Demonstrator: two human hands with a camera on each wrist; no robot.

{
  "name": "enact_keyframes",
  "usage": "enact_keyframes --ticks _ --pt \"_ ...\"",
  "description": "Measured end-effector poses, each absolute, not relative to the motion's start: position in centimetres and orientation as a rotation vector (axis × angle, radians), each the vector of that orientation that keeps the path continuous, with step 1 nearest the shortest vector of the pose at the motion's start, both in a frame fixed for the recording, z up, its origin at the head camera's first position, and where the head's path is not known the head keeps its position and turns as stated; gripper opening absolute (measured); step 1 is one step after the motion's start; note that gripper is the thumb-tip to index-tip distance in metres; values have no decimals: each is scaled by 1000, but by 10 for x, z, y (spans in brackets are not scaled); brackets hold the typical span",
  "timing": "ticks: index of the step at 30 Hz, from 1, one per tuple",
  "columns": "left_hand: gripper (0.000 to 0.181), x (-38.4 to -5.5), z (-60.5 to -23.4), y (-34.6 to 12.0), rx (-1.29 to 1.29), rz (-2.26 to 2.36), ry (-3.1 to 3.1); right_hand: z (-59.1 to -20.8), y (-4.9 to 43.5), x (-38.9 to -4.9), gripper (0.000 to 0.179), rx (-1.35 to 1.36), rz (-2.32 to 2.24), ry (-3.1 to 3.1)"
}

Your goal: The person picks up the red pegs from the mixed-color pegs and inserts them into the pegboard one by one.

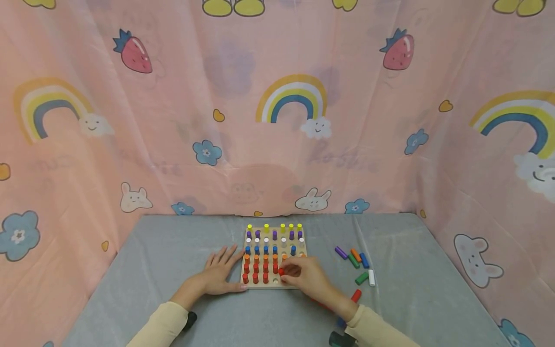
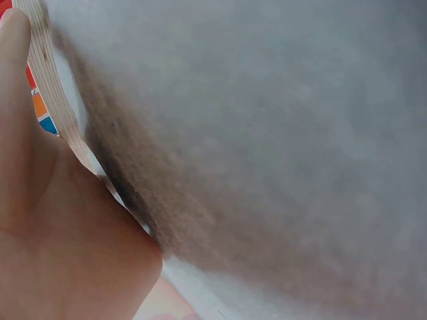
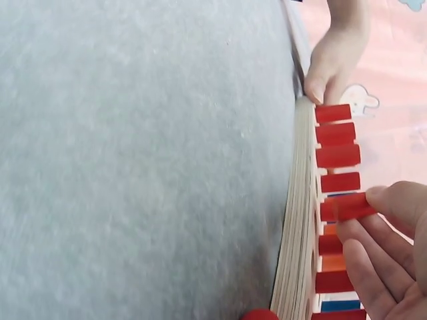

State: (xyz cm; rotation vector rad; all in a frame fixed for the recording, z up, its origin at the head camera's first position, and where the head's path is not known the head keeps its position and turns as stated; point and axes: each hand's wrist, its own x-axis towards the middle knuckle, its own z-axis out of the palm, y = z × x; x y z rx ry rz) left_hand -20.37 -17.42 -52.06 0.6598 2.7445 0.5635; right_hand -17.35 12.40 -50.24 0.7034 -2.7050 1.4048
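Observation:
A wooden pegboard lies on the grey cloth, set with rows of yellow, purple, white, blue, orange and red pegs. At its left edge rests my left hand, fingers spread, with the thumb along the near left corner; part of that thumb and palm fill the left of the left wrist view. Over the board's near right part, my right hand pinches a red peg between thumb and fingers. That peg is at the red rows; whether its end is in a hole cannot be seen. The right hand covers some holes.
Right of the board lie loose pegs: purple, orange, blue, white and green among them. A red peg lies by the right forearm. A pink patterned curtain hangs behind the table.

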Motion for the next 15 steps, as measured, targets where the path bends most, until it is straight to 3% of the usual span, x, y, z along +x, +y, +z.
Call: enact_keyframes --ticks 6,15 --pt "106 -208 -533 -176 649 588 2763 -506 118 -172 16 720 1437 -2608" --pt "107 -201 -519 -175 693 624 2743 -512 110 -171 12 707 1460 -2616"
